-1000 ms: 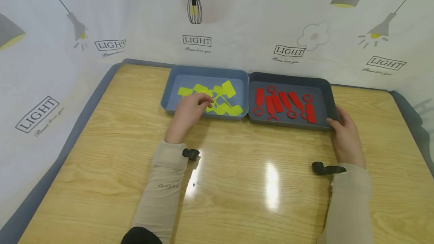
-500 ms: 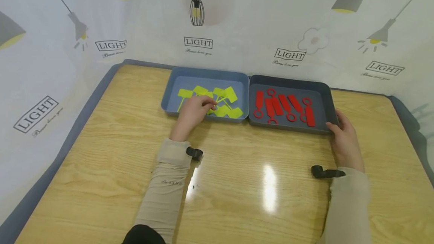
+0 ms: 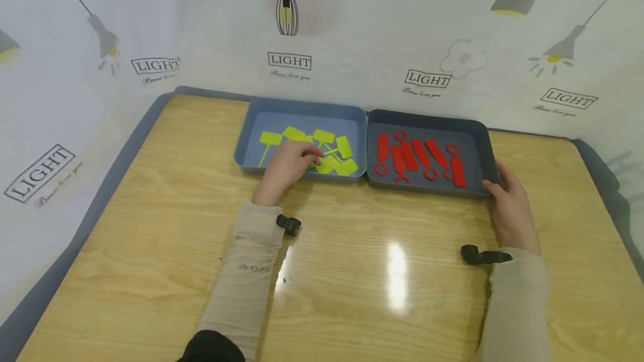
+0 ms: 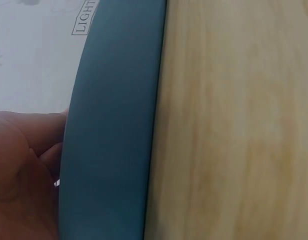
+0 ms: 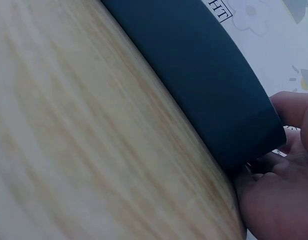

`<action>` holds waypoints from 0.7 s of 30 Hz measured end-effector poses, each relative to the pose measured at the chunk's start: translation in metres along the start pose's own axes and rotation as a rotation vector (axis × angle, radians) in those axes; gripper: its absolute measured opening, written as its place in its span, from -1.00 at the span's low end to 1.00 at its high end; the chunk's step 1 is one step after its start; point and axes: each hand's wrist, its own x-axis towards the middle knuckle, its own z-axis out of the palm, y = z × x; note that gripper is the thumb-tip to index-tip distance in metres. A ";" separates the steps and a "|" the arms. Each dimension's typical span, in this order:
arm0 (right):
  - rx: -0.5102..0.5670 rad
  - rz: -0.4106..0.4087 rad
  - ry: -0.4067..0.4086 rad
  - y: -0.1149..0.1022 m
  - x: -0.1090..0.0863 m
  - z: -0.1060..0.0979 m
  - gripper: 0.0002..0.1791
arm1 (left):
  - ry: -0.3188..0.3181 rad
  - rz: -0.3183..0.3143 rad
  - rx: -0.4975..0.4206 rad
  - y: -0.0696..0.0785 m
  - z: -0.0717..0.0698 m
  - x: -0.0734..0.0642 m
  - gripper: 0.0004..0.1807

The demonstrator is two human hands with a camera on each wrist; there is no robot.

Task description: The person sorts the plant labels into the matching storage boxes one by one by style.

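My left hand [image 3: 290,163] reaches over the front wall of the blue tray [image 3: 307,106]. Its thumb and fingertips pinch the stem of a yellow plant label [image 3: 344,147], whose flat head points right. Several more T-shaped yellow labels [image 3: 270,138] lie around it, some overlapping and partly under my hand. My right hand [image 3: 514,211] grips the right end of the dark grey tray [image 3: 427,117], thumb at the front corner. Several flat red tags [image 3: 421,152] with ring ends lie inside that tray. In the left wrist view, the blue tray's wall [image 4: 111,120] hides my fingertips.
Both trays stand side by side near the back of the wooden table [image 3: 342,272]. A white printed curtain [image 3: 352,32] rises behind them. Black wrist cameras are strapped over both sleeves, one being the left camera [image 3: 289,225].
The pinched yellow label has turned, its head swinging toward the front. My left hand has shifted slightly right, exposing the leftmost label's stem. My right hand stays on the dark tray.
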 end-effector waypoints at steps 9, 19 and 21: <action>0.046 0.007 0.015 0.001 -0.002 0.001 -0.40 | -0.024 0.009 0.058 -0.003 0.002 0.001 -0.79; 0.025 0.017 -0.010 0.001 -0.002 -0.001 -0.38 | -0.067 0.028 0.122 -0.004 0.007 -0.001 -0.77; 0.029 0.022 -0.010 0.000 -0.002 -0.002 -0.38 | -0.075 0.018 0.120 -0.003 0.006 -0.001 -0.75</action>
